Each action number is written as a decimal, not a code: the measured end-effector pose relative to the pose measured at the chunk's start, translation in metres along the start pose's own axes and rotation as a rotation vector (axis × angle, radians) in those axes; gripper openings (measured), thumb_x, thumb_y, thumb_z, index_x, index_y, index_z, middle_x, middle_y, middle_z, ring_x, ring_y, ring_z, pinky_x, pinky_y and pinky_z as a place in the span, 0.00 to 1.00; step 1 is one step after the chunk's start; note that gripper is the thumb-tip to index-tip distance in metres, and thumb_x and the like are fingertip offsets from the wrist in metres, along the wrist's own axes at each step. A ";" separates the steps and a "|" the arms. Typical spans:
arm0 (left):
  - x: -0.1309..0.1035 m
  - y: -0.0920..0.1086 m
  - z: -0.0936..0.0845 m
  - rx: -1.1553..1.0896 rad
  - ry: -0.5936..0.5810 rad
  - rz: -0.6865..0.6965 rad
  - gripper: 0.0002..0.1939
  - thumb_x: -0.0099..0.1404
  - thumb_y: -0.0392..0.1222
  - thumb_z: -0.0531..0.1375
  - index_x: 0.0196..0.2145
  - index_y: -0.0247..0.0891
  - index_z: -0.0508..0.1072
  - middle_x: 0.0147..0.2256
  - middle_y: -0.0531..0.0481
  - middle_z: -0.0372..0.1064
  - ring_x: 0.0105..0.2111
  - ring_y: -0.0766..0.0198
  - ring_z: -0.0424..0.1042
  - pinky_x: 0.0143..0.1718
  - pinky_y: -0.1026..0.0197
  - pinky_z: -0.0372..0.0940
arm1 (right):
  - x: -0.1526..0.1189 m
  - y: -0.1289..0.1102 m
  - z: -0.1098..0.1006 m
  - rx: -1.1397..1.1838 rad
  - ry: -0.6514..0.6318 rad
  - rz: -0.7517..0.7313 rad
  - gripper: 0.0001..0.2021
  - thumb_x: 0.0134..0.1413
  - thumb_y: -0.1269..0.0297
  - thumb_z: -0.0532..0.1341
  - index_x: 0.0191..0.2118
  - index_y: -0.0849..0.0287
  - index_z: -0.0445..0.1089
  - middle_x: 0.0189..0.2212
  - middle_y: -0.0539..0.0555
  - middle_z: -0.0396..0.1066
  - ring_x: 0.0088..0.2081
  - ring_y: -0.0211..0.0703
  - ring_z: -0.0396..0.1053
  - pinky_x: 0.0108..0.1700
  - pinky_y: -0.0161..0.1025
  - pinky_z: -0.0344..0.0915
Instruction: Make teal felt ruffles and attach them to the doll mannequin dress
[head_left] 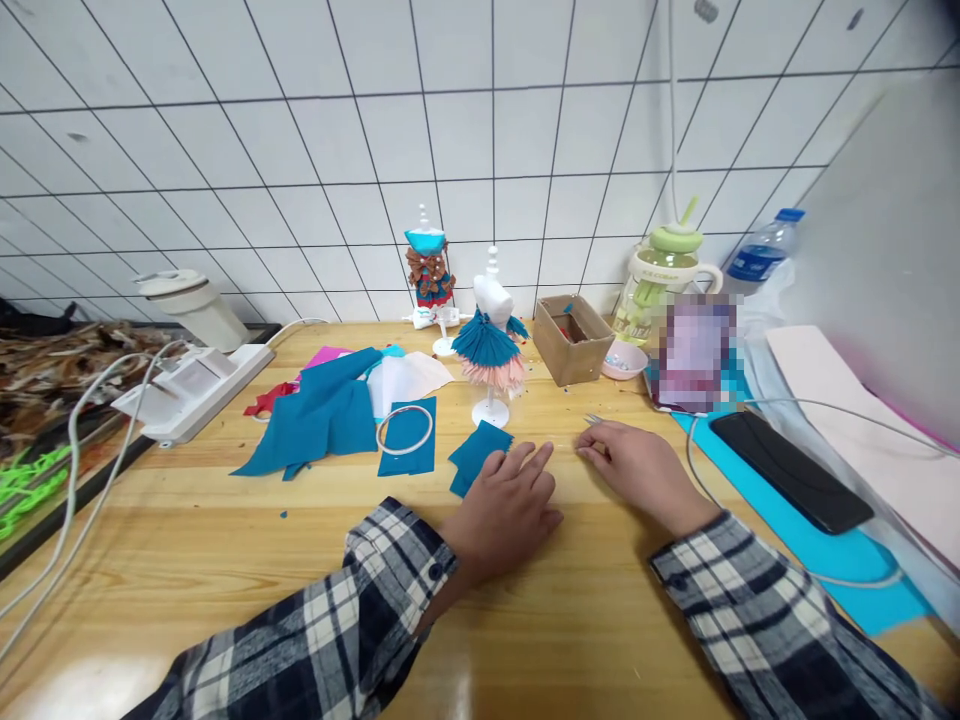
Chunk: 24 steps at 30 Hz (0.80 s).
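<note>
My left hand lies low over the table with its fingers spread, partly covering a small stack of cut teal paper. Farther right, my right hand has thumb and fingers pinched together. A thin pointed metal tool pokes out from its fingertips; most of it is hidden. Beyond my hands stands a white mini dress form wearing a pleated teal skirt over a peach ruffle. A white ring rests on a teal rectangle left of the stack.
Teal sheets and a white piece lie left. Behind stands another dressed form. A cardboard box, pink bowl, green-lidded bottle and black phone are right. A power strip with cables sits left.
</note>
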<state>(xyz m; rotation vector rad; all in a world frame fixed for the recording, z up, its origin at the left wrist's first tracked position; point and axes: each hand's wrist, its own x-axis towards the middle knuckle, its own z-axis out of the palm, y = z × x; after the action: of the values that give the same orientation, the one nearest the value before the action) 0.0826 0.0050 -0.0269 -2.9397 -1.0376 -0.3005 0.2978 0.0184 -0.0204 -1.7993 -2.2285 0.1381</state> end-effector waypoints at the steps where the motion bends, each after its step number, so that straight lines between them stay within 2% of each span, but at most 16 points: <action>1: -0.001 -0.001 0.001 -0.006 -0.015 0.013 0.16 0.67 0.50 0.51 0.42 0.36 0.68 0.64 0.41 0.52 0.61 0.46 0.52 0.52 0.43 0.55 | 0.000 0.001 0.000 -0.003 0.001 0.005 0.09 0.59 0.63 0.56 0.35 0.54 0.73 0.35 0.51 0.75 0.36 0.42 0.72 0.33 0.36 0.60; 6: -0.003 -0.006 0.004 -0.055 -0.073 0.020 0.19 0.69 0.53 0.48 0.44 0.37 0.68 0.63 0.45 0.54 0.63 0.45 0.49 0.54 0.41 0.51 | 0.001 0.004 0.002 0.010 -0.002 -0.010 0.09 0.58 0.64 0.56 0.35 0.54 0.73 0.35 0.51 0.76 0.35 0.42 0.72 0.33 0.36 0.60; 12: 0.000 -0.005 0.000 -0.054 -0.054 0.025 0.22 0.68 0.55 0.48 0.45 0.35 0.69 0.61 0.42 0.58 0.55 0.48 0.58 0.57 0.42 0.45 | 0.000 0.014 0.001 -0.021 -0.045 -0.072 0.08 0.55 0.65 0.58 0.35 0.52 0.76 0.35 0.49 0.77 0.35 0.42 0.72 0.33 0.36 0.60; 18: 0.002 -0.006 -0.001 -0.026 -0.050 0.023 0.22 0.66 0.56 0.50 0.44 0.35 0.70 0.60 0.42 0.60 0.49 0.50 0.62 0.55 0.44 0.49 | -0.005 0.039 -0.001 -0.029 -0.059 -0.109 0.11 0.55 0.68 0.57 0.33 0.50 0.77 0.37 0.47 0.77 0.37 0.41 0.73 0.35 0.35 0.62; 21: 0.002 -0.007 0.000 -0.014 -0.050 0.027 0.22 0.66 0.56 0.50 0.43 0.35 0.70 0.60 0.43 0.60 0.48 0.50 0.62 0.53 0.45 0.50 | -0.008 0.041 -0.003 -0.016 -0.009 -0.088 0.11 0.57 0.64 0.56 0.40 0.51 0.76 0.40 0.50 0.76 0.39 0.43 0.72 0.38 0.37 0.64; 24: 0.002 -0.005 0.001 0.006 -0.045 0.032 0.22 0.66 0.55 0.51 0.45 0.35 0.70 0.60 0.42 0.59 0.48 0.50 0.62 0.54 0.45 0.49 | -0.008 0.025 -0.005 -0.039 0.019 -0.133 0.18 0.60 0.63 0.53 0.54 0.49 0.70 0.44 0.53 0.73 0.42 0.43 0.71 0.39 0.36 0.64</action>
<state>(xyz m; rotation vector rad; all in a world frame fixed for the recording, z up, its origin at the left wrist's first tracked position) 0.0808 0.0103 -0.0275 -2.9677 -0.9940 -0.2307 0.3240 0.0154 -0.0230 -1.6572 -2.3437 0.0512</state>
